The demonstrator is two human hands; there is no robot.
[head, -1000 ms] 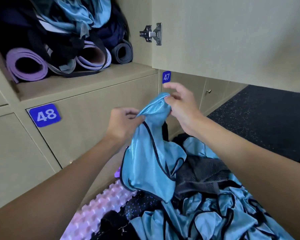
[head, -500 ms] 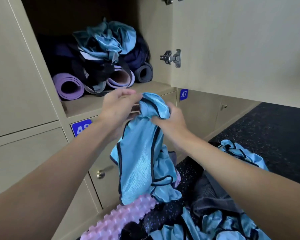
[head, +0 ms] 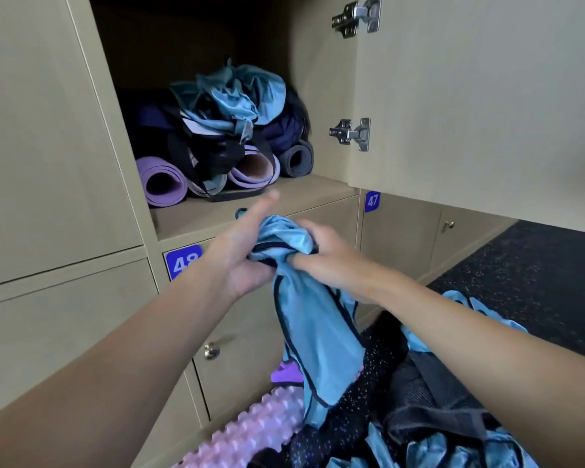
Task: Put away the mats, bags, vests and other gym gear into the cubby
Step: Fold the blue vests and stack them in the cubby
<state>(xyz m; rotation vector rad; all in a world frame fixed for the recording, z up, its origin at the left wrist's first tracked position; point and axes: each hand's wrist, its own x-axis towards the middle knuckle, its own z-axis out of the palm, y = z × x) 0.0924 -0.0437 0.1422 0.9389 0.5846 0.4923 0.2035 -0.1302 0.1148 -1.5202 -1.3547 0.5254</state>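
A shiny blue vest (head: 314, 332) with dark trim hangs from both my hands, bunched at the top. My left hand (head: 240, 258) holds the bunch from the left with its index finger pointing out. My right hand (head: 321, 261) grips the bunch from the right, fingers curled into the cloth. Just above and behind them is the open cubby (head: 250, 204). It holds rolled purple mats (head: 161, 182), a grey rolled mat (head: 296, 160), dark bags (head: 213, 150) and crumpled blue vests (head: 237, 96).
The cubby's door (head: 470, 96) stands open on the right. Closed doors numbered 48 (head: 183, 261) and 47 (head: 372, 201) lie below. On the dark floor sit a pink knobbly roller (head: 250, 430), more blue vests (head: 453, 447) and dark gear (head: 419, 393).
The view has tilted up, showing more of the cubby. Both hands gathered the vest's top into a tighter bunch and lifted it nearer the cubby shelf.
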